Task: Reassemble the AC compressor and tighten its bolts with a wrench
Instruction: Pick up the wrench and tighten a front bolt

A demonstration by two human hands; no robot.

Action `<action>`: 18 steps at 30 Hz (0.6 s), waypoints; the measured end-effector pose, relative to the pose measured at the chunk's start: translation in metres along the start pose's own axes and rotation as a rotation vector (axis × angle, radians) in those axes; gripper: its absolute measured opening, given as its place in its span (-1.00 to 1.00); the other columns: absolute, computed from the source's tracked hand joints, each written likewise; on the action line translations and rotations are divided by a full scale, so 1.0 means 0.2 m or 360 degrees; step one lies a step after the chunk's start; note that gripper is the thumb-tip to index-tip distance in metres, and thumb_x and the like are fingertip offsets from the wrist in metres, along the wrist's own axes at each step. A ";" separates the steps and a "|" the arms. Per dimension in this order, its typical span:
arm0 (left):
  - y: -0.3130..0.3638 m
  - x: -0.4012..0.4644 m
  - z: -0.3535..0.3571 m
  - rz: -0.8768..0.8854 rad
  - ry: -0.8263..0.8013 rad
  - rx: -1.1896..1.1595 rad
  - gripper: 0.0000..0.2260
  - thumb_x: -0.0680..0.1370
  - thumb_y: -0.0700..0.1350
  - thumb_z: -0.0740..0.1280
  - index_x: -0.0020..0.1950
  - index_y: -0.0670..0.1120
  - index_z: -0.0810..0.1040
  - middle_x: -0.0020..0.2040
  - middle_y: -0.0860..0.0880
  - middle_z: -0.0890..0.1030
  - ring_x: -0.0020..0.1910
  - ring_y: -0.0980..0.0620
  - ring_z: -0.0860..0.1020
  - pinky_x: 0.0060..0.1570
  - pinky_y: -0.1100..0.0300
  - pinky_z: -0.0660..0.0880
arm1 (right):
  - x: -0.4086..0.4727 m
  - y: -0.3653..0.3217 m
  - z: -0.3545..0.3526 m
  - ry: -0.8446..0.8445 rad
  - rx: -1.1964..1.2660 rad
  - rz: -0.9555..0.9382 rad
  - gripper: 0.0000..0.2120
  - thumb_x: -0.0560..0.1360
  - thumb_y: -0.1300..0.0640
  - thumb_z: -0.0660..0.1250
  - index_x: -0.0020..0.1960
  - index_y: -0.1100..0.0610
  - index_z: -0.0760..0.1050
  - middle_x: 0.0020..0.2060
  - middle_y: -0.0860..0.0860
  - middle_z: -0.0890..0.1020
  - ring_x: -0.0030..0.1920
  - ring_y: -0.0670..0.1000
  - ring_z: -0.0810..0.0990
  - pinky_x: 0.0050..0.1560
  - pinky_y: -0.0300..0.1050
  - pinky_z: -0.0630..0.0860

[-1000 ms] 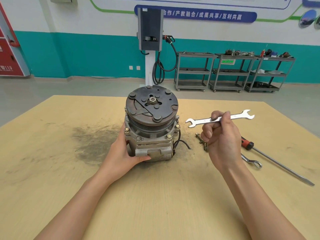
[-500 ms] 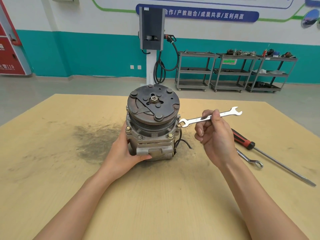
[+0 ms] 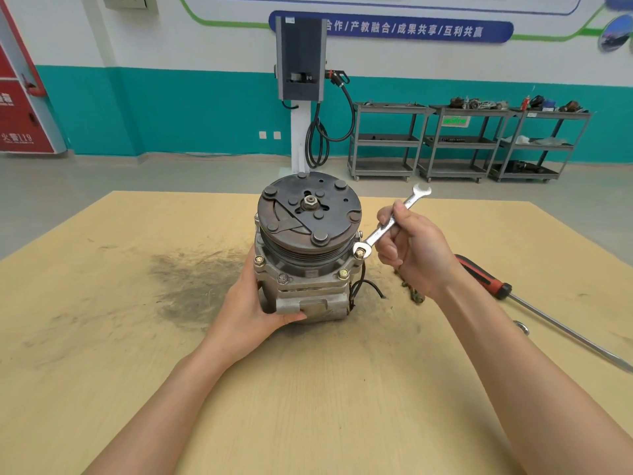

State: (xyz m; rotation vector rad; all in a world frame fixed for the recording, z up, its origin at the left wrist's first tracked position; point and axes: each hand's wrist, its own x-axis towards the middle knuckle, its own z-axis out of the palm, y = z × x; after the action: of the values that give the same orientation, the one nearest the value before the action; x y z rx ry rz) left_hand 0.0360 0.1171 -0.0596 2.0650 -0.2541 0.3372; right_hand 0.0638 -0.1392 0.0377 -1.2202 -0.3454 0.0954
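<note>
The compressor [image 3: 306,248] stands upright on the surface [image 3: 102,337]. The left hand [image 3: 251,310] grips its lower body. The right hand [image 3: 416,250] pinches the wrench [image 3: 394,222], whose lower end sits on a bolt [image 3: 359,252] at the compressor's right side. A screwdriver [image 3: 486,281] lies further right.

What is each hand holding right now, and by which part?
Right hand grips the wrench mid-shank. Left hand holds the compressor by its lower body.
</note>
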 end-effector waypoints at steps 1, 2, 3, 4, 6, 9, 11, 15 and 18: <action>0.00 0.00 0.00 0.0002 -0.0007 -0.0002 -0.11 0.26 -0.04 0.65 0.46 0.00 0.23 0.04 0.62 0.44 0.06 0.64 0.38 -0.08 0.68 0.31 | -0.01 0.02 0.00 0.0028 0.0023 -0.0040 -0.64 0.68 0.04 -0.02 -0.18 0.15 0.39 -0.58 0.02 0.38 -0.56 -0.05 0.25 -0.50 -0.19 0.13; 0.00 0.00 0.00 0.0003 -0.0012 -0.0003 -0.11 0.25 -0.03 0.65 0.45 0.00 0.23 0.05 0.63 0.43 0.07 0.65 0.37 -0.08 0.68 0.30 | -0.02 0.04 0.01 0.0064 0.0053 -0.0099 -0.65 0.67 0.03 0.00 -0.18 0.15 0.39 -0.58 0.02 0.39 -0.56 -0.05 0.26 -0.49 -0.18 0.13; 0.00 0.00 0.00 0.0002 -0.0013 -0.0006 -0.12 0.25 -0.03 0.65 0.44 -0.02 0.24 0.05 0.64 0.42 0.07 0.65 0.37 -0.09 0.68 0.30 | -0.04 0.07 0.01 0.0105 0.0087 -0.0172 -0.66 0.65 0.01 0.02 -0.18 0.14 0.40 -0.57 0.01 0.40 -0.56 -0.05 0.28 -0.48 -0.16 0.11; 0.00 0.00 0.00 0.0002 -0.0013 -0.0009 -0.12 0.25 -0.02 0.65 0.43 -0.04 0.24 0.05 0.65 0.41 0.07 0.66 0.36 -0.09 0.68 0.31 | -0.07 0.10 0.02 0.0152 0.0119 -0.0250 -0.67 0.63 -0.02 0.04 -0.17 0.13 0.41 -0.56 0.01 0.41 -0.56 -0.06 0.29 -0.46 -0.13 0.09; 0.00 0.00 0.00 0.0006 -0.0011 -0.0016 -0.14 0.25 -0.01 0.65 0.41 -0.06 0.26 0.04 0.66 0.41 0.07 0.65 0.36 -0.10 0.68 0.31 | -0.11 0.15 0.03 0.0268 0.0143 -0.0386 -0.67 0.62 -0.05 0.06 -0.18 0.07 0.45 -0.57 0.00 0.41 -0.56 -0.05 0.29 -0.44 -0.10 0.07; -0.01 0.00 0.00 0.0007 -0.0007 -0.0036 -0.14 0.25 -0.02 0.65 0.42 -0.06 0.26 0.04 0.64 0.42 0.07 0.65 0.37 -0.09 0.68 0.31 | -0.16 0.19 0.06 0.0436 0.0050 -0.0527 -0.65 0.62 -0.10 0.10 -0.24 -0.04 0.52 -0.58 -0.02 0.39 -0.55 -0.05 0.28 -0.45 -0.09 0.09; 0.00 0.00 0.00 0.0025 -0.0006 -0.0028 -0.14 0.25 -0.04 0.65 0.41 -0.05 0.27 0.05 0.63 0.43 0.07 0.64 0.38 -0.08 0.68 0.31 | -0.18 0.20 0.08 0.0529 -0.0023 -0.0632 -0.65 0.61 -0.07 0.09 -0.25 -0.07 0.53 -0.59 -0.03 0.38 -0.55 -0.05 0.27 -0.47 -0.15 0.13; -0.01 0.00 0.00 0.0042 0.0001 -0.0054 -0.13 0.24 -0.04 0.66 0.43 -0.02 0.26 0.07 0.61 0.44 0.09 0.61 0.39 -0.06 0.67 0.32 | -0.22 0.20 0.11 0.0637 -0.0095 -0.0751 -0.69 0.61 -0.02 0.08 -0.20 0.02 0.48 -0.59 -0.03 0.36 -0.55 -0.05 0.27 -0.50 -0.24 0.25; -0.01 0.00 0.00 0.0043 -0.0009 -0.0079 -0.10 0.23 0.00 0.65 0.46 -0.01 0.24 0.08 0.58 0.46 0.11 0.58 0.41 -0.04 0.65 0.34 | -0.22 0.18 0.12 0.0633 -0.0034 -0.0693 -0.69 0.63 -0.02 0.08 -0.18 0.10 0.43 -0.58 -0.02 0.38 -0.55 -0.05 0.29 -0.52 -0.27 0.25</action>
State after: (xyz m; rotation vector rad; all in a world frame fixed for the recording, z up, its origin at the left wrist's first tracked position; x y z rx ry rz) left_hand 0.0370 0.1181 -0.0613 2.0151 -0.2912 0.3384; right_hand 0.0195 -0.1168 0.0012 -1.1298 -0.2555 -0.5212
